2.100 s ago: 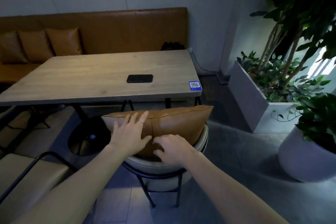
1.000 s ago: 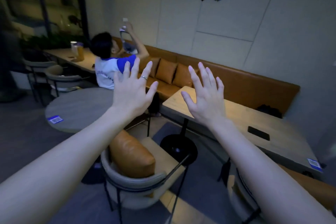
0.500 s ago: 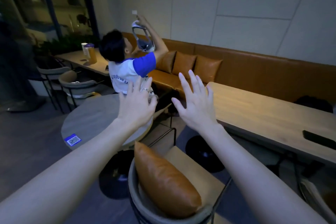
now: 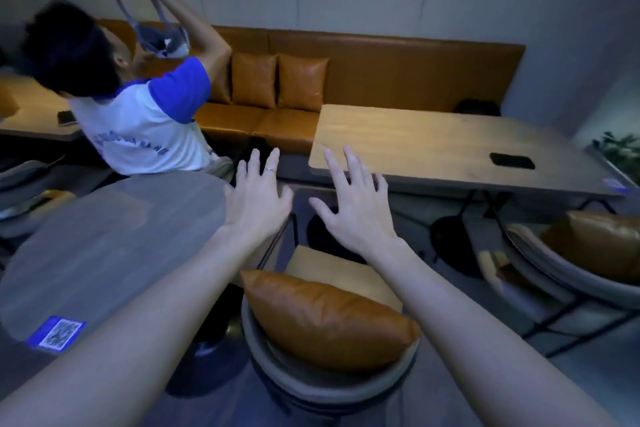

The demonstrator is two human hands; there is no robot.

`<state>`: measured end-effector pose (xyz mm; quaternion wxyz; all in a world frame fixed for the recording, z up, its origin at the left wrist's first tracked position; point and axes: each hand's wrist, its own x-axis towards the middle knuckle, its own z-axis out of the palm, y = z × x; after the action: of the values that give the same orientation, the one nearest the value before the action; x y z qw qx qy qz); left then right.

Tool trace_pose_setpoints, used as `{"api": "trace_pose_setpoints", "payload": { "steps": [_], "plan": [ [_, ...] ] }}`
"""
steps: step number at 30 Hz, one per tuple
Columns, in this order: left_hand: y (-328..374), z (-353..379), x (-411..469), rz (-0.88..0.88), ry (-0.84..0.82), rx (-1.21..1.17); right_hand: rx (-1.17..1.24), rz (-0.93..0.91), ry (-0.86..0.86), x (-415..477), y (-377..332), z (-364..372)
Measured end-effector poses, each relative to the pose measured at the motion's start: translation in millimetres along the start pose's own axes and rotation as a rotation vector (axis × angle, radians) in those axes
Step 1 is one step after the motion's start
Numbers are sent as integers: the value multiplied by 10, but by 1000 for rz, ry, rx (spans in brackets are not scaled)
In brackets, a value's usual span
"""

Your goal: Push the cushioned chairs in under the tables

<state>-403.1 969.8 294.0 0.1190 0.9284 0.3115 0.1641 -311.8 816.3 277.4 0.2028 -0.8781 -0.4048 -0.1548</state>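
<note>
A round grey worktop [image 4: 104, 246] sits on the left, with a blue sticker [image 4: 57, 333] near its edge. Behind it a person in a white and blue shirt [image 4: 145, 128] leans back, arms up. The left hand [image 4: 258, 199] is open with fingers spread, holding nothing, up in the air. Below and between both arms is the chair [image 4: 329, 374], with a brown cushion [image 4: 329, 319] on it, just beside the round worktop. The right hand [image 4: 353, 215] is open too, holding nothing. Farther right is a long wooden worktop [image 4: 433, 146] with a black phone [image 4: 512, 160] on it. Another chair [image 4: 571, 274] stands at the far right.
</note>
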Motion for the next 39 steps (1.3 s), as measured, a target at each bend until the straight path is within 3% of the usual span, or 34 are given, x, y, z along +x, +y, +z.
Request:
{"api": "trace_pose_setpoints", "payload": {
  "steps": [6, 10, 16, 20, 28, 31, 39],
  "plan": [
    [-420, 321, -514, 118, -180, -36, -38, 323, -29, -860, -407, 331],
    [-750, 637, -955, 168, -319, -19, -118, 443, -97, -1485, -600, 611],
    [-1153, 1256, -1500, 58, -408, -31, -125, 679, -173, -2253, -707, 1160],
    [-1341, 1639, -1630, -96, -446, -81, 17, 898, -193, -2498, -648, 1511],
    [-1330, 2271, -1585, -400, -474, -277, 467, 1387, 64, -2610, -298, 2028],
    [-1292, 2451, -1518, -473, -503, -330, 622, 1541, 87, -2610, -130, 2121],
    [-1549, 2758, -1529, -411, -503, -315, 785, 1626, 30, -2740, 223, 2323]
  ]
}}
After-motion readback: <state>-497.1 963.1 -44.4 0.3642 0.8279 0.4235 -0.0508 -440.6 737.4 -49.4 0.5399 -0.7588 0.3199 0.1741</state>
